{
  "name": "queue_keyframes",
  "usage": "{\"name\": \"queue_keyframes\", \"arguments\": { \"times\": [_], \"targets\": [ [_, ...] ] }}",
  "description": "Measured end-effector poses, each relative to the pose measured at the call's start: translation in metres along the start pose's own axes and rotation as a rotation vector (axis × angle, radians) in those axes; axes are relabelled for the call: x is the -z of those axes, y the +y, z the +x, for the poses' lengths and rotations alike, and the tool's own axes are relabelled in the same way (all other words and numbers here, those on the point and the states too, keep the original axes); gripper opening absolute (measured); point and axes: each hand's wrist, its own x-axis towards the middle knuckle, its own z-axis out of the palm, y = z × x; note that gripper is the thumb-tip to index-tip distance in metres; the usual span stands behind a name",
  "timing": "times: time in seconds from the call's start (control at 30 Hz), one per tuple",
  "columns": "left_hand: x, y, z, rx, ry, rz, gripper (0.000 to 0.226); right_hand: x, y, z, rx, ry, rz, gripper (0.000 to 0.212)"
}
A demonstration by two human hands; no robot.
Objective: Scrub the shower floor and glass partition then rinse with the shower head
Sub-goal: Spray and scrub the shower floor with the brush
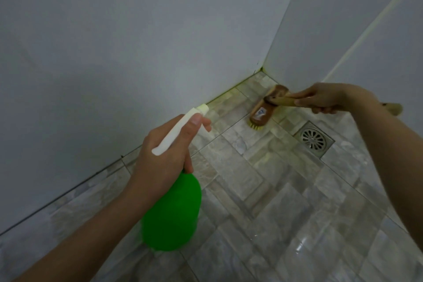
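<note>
Wooden scrub brush (261, 111) sits bristles-down on the floor tiles (274, 190) near the corner, handle running right, gripped by the right hand (325, 98); left hand (167, 146) clutches a green spray bottle (171, 210), nozzle aimed cornerward.

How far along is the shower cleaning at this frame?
Done: yellowish cleaner lies on the floor along the wall. In hand: the right hand holds the brush down beside the drain; the left hand grips the spray bottle. Left: most of the floor, the glass, rinsing; no shower head shows.
</note>
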Motion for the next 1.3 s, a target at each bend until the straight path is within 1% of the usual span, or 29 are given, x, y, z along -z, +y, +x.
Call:
{"name": "queue_keyframes", "arguments": {
  "times": [0.13,0.2,0.23,0.3,0.33,0.4,0.43,0.5,0.57,0.63,0.67,0.73,0.8,0.9,0.97,1.07,1.17,1.23,1.3],
  "targets": [
    [-0.008,-0.003,0.004,0.014,-0.003,0.004,0.035,-0.036,-0.042,0.031,0.148,0.219,-0.047,0.040],
    [-0.013,-0.004,0.004,0.015,-0.004,-0.005,0.034,-0.048,-0.056,0.041,0.175,0.257,-0.025,0.042],
    [-0.016,-0.004,0.005,0.005,-0.006,-0.002,0.035,-0.044,-0.054,0.039,0.170,0.255,-0.028,0.043],
    [-0.016,-0.003,0.005,-0.021,-0.011,0.003,0.038,-0.022,-0.031,0.023,0.150,0.195,-0.065,0.044],
    [-0.016,-0.001,0.004,-0.030,-0.014,-0.006,0.038,-0.010,-0.014,0.011,0.116,0.144,-0.073,0.045],
    [-0.014,0.002,0.005,-0.037,-0.024,-0.028,0.036,0.007,0.021,-0.014,0.000,0.043,-0.006,0.044],
    [-0.013,0.002,0.005,-0.038,-0.022,-0.036,0.036,0.009,0.033,-0.023,-0.043,0.018,0.029,0.042],
    [-0.012,0.001,0.005,-0.035,-0.022,-0.031,0.037,-0.001,0.042,-0.025,-0.053,0.058,0.020,0.040],
    [-0.015,-0.002,0.004,-0.028,-0.023,-0.016,0.037,-0.021,0.023,-0.011,0.038,0.162,-0.022,0.039],
    [-0.019,-0.006,0.003,-0.021,-0.023,0.003,0.038,-0.042,-0.002,0.011,0.129,0.238,0.018,0.040],
    [-0.024,-0.006,0.001,-0.021,-0.026,0.001,0.039,-0.048,-0.009,0.016,0.142,0.250,0.051,0.041],
    [-0.028,-0.005,-0.001,-0.016,-0.042,-0.016,0.040,-0.047,-0.004,0.014,0.140,0.248,0.049,0.040],
    [-0.029,-0.002,-0.003,-0.017,-0.055,-0.038,0.040,-0.038,0.024,-0.009,0.124,0.229,-0.021,0.040],
    [-0.027,0.000,-0.006,-0.019,-0.049,-0.068,0.037,-0.028,0.071,-0.043,-0.005,0.167,-0.048,0.041],
    [-0.026,0.002,-0.008,-0.021,-0.040,-0.073,0.037,-0.028,0.080,-0.053,-0.040,0.154,-0.060,0.041],
    [-0.027,0.004,-0.013,-0.024,-0.051,-0.058,0.037,-0.042,0.048,-0.039,0.075,0.235,-0.118,0.042],
    [-0.029,0.006,-0.016,-0.019,-0.069,-0.044,0.037,-0.058,0.010,-0.017,0.176,0.267,-0.042,0.040],
    [-0.027,0.007,-0.018,-0.015,-0.058,-0.050,0.038,-0.063,0.015,-0.011,0.197,0.261,-0.009,0.039],
    [-0.023,0.009,-0.020,-0.024,-0.044,-0.078,0.039,-0.064,0.041,-0.021,0.177,0.285,-0.021,0.039]
  ]
}}
